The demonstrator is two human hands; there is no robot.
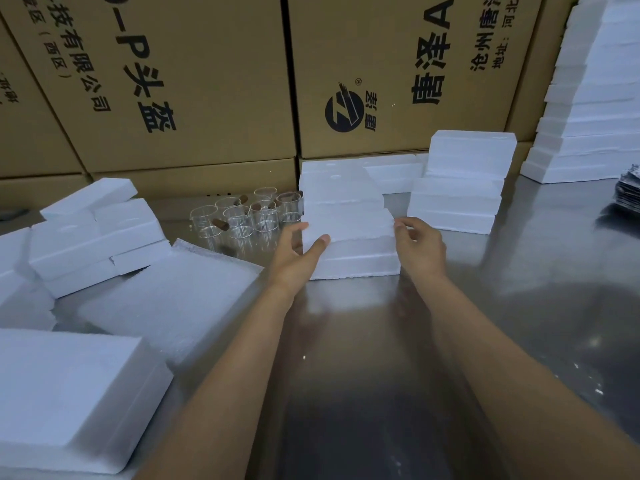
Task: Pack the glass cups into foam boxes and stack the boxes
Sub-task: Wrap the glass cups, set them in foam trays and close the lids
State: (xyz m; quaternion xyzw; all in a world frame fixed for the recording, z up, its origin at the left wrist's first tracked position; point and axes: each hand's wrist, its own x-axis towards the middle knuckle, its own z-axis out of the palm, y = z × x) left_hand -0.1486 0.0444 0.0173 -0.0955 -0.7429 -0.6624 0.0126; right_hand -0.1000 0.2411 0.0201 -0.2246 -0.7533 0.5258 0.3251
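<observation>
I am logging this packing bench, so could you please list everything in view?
foam box stack: one, white, centre, held at both sides
glass cups: about ten, clear, left of that stack
foam boxes: several, white, loose pile at left
foam sheet: one, white, flat beside the pile
foam stacks: several, white, right and far right
cardboard cartons: several, brown, behind
bags: a heap, silvery, right edge
table: one, shiny metal
left hand: grips the stack's left side
right hand: fingers on its right side
</observation>
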